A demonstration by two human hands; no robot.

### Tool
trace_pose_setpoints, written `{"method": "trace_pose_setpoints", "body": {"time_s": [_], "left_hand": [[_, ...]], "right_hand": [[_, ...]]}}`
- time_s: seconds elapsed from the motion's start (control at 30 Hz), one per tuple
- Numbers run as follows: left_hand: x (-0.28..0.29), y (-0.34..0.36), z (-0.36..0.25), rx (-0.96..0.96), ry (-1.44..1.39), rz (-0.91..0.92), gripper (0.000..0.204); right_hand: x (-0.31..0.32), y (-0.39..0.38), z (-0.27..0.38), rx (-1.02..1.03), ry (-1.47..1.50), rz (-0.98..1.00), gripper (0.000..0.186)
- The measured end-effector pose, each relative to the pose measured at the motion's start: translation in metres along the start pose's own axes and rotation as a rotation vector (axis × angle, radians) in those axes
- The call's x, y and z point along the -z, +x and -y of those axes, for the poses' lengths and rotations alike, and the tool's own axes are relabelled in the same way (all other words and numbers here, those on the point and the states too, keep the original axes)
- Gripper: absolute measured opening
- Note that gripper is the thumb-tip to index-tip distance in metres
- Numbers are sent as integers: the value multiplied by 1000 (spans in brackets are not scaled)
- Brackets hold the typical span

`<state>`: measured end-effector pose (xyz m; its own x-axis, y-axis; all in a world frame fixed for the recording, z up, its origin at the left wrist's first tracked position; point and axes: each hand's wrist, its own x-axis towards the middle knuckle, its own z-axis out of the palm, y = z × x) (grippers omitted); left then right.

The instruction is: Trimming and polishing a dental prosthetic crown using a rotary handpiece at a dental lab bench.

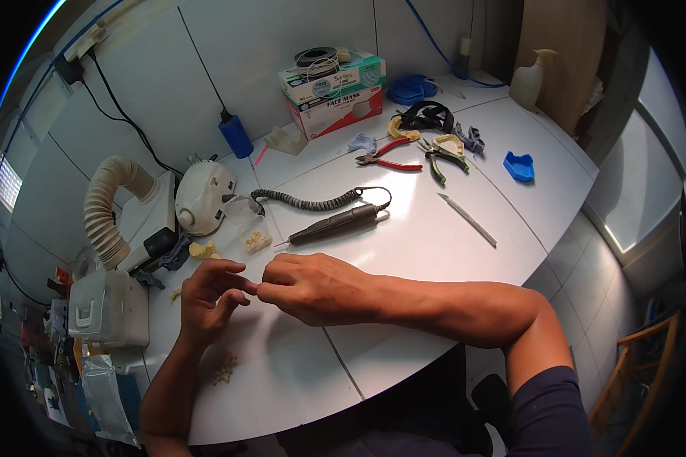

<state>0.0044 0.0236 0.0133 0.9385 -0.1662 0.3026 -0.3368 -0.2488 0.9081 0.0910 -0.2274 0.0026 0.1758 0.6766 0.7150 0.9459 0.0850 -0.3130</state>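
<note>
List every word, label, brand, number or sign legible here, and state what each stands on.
I won't copy out printed wording, but this is where it stands:
Green-and-white cardboard box: printed lettering and a number, partly legible; the finer print is too small to read.
Red-and-white cardboard box beneath it: large capitals, legible.
I can make out no other lettering.

Dental workshop: rotary handpiece (334,226), red-handled pliers (398,165), arch-shaped casts (404,133)
</note>
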Motion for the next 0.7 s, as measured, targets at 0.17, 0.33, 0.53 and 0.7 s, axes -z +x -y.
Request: {"method": "trace_pose_setpoints", "body": {"time_s": [0.17,0.33,0.53,0.7], "left_hand": [[29,4,-5,-159,500,-351,24],[42,-28,-13,-175,922,-328,40],[49,-35,-17,-114,978,-161,52],[50,-36,-2,-38,959,-136,46]], "right_hand": [[0,3,0,-118,148,-40,14],[8,3,-3,-270,241,5,11],[8,5,3,-309,262,76,14],[11,8,8,-309,233,104,14]]}}
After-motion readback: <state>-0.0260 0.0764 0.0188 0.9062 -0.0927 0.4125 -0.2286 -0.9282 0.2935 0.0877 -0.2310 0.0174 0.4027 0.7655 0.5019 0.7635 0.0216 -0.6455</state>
